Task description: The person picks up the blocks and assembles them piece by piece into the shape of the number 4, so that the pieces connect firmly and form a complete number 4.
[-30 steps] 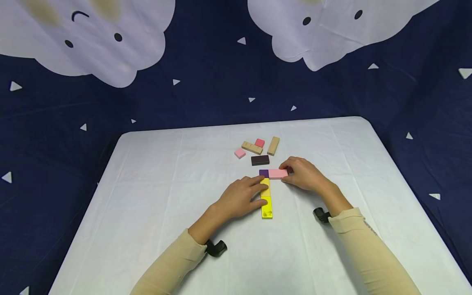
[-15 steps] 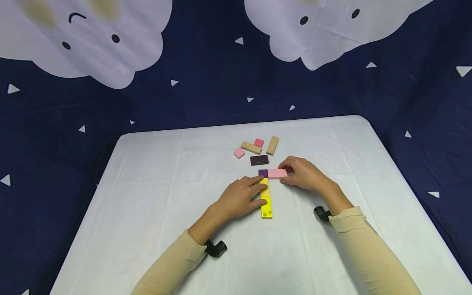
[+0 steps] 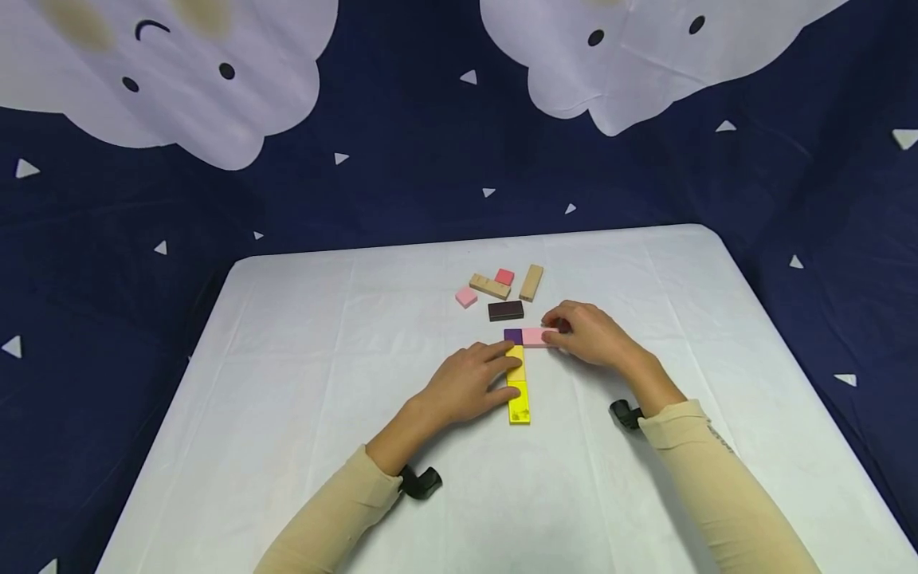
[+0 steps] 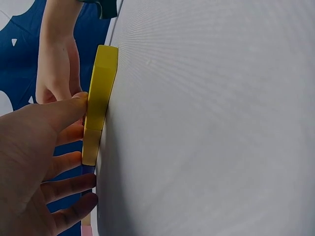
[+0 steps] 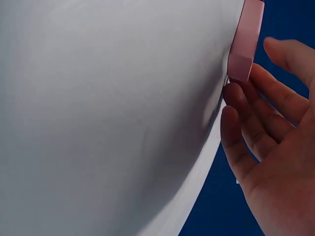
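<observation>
Two yellow blocks, the near one and the far one, lie end to end on the white table. A small purple block sits at their far end, and a long pink block extends right from it, making a corner. My left hand rests with spread fingers on the yellow row; in the left wrist view its thumb is at the top of the near yellow block. At the pink block's right end is my right hand, fingers loosely bent. The right wrist view shows its thumb apart from the block.
Beyond the row lie a dark brown block, a small pink block, a small red block and two plain wooden blocks, one slanted and one more upright. A dark blue cloth hangs behind the table.
My right thumb has come up from the near side of the pink block, loosening the pinch. The left hand and the row of blocks stay in place.
</observation>
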Demonstrator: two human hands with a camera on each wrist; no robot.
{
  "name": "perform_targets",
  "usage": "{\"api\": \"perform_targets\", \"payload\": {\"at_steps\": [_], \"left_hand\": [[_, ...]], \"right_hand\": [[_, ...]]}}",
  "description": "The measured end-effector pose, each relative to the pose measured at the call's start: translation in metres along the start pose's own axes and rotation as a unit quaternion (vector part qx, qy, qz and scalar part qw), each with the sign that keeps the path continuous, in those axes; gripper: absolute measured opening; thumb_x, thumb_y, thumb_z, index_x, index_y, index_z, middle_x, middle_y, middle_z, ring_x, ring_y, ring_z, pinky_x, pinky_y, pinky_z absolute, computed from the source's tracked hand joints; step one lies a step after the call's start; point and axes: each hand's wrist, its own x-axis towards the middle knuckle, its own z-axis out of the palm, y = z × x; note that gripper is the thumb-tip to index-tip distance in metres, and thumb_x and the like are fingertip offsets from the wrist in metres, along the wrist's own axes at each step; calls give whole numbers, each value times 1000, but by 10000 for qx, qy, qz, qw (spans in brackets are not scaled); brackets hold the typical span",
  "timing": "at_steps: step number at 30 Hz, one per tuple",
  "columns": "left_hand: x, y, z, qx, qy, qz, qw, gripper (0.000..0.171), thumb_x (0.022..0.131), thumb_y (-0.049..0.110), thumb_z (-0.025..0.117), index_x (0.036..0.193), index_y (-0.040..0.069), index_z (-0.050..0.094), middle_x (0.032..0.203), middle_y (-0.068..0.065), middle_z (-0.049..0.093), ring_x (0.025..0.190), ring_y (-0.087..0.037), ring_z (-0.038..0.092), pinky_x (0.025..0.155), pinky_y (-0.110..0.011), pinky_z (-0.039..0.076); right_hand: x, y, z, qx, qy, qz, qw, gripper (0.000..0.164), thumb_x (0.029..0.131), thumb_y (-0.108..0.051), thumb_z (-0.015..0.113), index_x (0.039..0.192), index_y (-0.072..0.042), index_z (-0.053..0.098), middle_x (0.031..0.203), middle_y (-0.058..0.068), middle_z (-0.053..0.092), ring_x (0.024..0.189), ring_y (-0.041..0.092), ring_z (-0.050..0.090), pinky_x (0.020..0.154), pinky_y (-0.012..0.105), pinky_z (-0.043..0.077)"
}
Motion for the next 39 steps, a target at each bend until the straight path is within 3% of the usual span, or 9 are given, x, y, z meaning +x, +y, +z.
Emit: {"api": "perform_targets", "payload": {"at_steps": [6,11,22,30,39], "left_hand": [[2,0,-2,18,13,40,10000,53,92,54,56,133,21,59,144,-3,46,119,-20,51,94,-38,45],[3,0,-4,29,-39,51,10000,53,92,54,55,133,21,59,145,-4,45,121,-21,50,95,-38,44],[3,0,-6,9,-132,-52,9999,53,92,53,56,134,22,58,146,-3,43,121,-21,50,96,-39,44],[3,2,-5,15,-132,-60,9999,53,92,54,55,135,23,58,147,-2,43,120,-20,50,95,-38,44],[-1,1,-1,-22,-219,-111,9997,53,93,54,54,135,23,57,147,-2,42,122,-20,48,97,-38,43]], "right_hand": [[4,0,-2,163,167,-53,9997,30,90,-24,67,114,-6,68,97,1,64,87,19,57,79,39,46],[12,2,-8,86,310,172,9993,32,89,-23,68,116,-7,67,99,4,63,87,21,55,77,40,44],[35,13,-20,241,532,488,9971,50,87,-29,71,129,-4,59,119,9,60,100,26,55,84,44,44],[44,17,-22,134,701,555,9959,53,84,-31,74,129,-6,59,116,10,61,97,25,55,81,44,43],[49,27,-13,172,525,761,9956,67,81,-40,76,134,-5,55,122,12,57,104,26,54,88,45,43]]}}
